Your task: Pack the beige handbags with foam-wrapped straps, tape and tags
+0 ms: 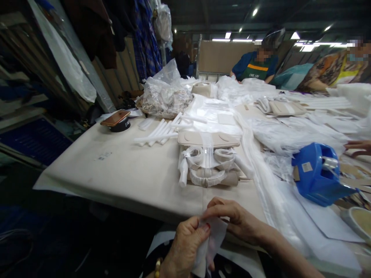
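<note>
The left hand [184, 243] pinches a thin white sheet [218, 231] between thumb and fingers, and the right hand's [236, 218] fingers close on its upper edge — all just at the near side of the table [116, 170]. The sheet seems unfinished, not yet laid on anything. Beyond, a beige bag [193, 139] already has wrapped straps — loose white rolls [160, 133] lie past it.
</note>
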The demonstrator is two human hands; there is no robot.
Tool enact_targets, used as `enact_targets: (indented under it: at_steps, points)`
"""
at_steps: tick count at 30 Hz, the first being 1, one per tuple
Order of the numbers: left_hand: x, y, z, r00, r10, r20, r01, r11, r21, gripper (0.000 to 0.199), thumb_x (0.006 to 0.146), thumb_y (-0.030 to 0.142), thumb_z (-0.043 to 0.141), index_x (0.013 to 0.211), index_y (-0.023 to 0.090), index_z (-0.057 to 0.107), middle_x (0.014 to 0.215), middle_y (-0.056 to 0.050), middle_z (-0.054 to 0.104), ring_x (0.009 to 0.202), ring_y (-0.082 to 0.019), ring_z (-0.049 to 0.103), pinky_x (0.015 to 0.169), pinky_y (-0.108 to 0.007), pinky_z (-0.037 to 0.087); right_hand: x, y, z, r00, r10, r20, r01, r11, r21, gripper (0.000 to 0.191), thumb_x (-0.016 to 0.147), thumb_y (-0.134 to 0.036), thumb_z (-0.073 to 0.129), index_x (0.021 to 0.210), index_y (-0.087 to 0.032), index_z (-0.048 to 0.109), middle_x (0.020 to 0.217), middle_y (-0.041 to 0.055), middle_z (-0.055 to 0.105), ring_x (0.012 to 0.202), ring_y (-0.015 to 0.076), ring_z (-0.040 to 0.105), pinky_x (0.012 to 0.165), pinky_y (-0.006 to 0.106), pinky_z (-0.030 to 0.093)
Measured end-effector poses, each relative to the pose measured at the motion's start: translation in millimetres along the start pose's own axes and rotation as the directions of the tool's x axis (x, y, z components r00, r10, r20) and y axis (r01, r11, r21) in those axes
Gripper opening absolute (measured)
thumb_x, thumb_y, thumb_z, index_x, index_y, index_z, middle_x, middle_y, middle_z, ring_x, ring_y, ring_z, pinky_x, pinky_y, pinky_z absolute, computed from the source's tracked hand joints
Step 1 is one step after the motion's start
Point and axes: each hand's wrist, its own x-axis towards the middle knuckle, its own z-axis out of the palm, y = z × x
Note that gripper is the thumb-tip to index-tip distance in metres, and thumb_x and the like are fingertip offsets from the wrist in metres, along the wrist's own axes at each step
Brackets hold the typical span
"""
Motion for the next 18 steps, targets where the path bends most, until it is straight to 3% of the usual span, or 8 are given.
enact_targets:
  at_steps: [3, 6, 13, 18]
  points:
    - [0, 1, -1.9, 0.999, -0.024, 0.032, 0.024, 0.999, -0.021, 0.051, 0.056, 0.054, 0.075, 0.078, 0.012, 0.056, 0.045, 0.003, 0.053, 0.030, -0.006, 0.044, 0.030, -0.015, 0.034, 12, 2, -8, 0.995, -0.009, 0.099, 0.002, 0.998, 0.063, 0.029, 0.089, -0.035, 0.049, 0.095, -0.018, 0.071, 0.083, 0.0055, 0.057, 0.076, 0.0159, 0.056, 0.068, 0.026, 0.044]
    - [-1, 4, -3.4, 0.998, -0.057, 0.037, 0.059, 0.998, -0.034, 0.050, 0.057, 0.052, 0.075, 0.080, 0.013, 0.054, 0.046, 0.003, 0.055, 0.030, -0.006, 0.045, 0.029, -0.013, 0.033, 19, 3, -11, 0.992, 0.005, 0.127, -0.019, 0.993, 0.113, 0.036, 0.087, -0.046, 0.051, 0.088, -0.017, 0.072, 0.083, 0.0058, 0.059, 0.075, 0.0155, 0.058, 0.068, 0.026, 0.044]
    - [-11, 5, -24.7, 0.968, -0.172, 0.181, 0.179, 0.983, -0.027, 0.052, 0.061, 0.043, 0.075, 0.097, 0.016, 0.049, 0.053, 0.004, 0.058, 0.033, -0.004, 0.044, 0.032, -0.012, 0.029, 24, 4, 1, 0.975, 0.189, 0.117, -0.210, 0.956, 0.207, 0.029, 0.083, -0.043, 0.059, 0.078, -0.016, 0.067, 0.075, 0.0028, 0.064, 0.071, 0.0156, 0.059, 0.066, 0.025, 0.044]
    - [-17, 5, -33.5, 0.969, -0.097, 0.226, 0.097, 0.995, 0.011, 0.047, 0.069, 0.050, 0.066, 0.096, 0.015, 0.050, 0.055, 0.005, 0.052, 0.034, -0.001, 0.033, 0.033, -0.015, 0.017, 20, 6, 21, 0.967, 0.254, 0.034, -0.242, 0.864, 0.442, 0.025, 0.081, -0.039, 0.062, 0.073, -0.015, 0.060, 0.070, 0.0010, 0.060, 0.064, 0.0125, 0.054, 0.060, 0.024, 0.042]
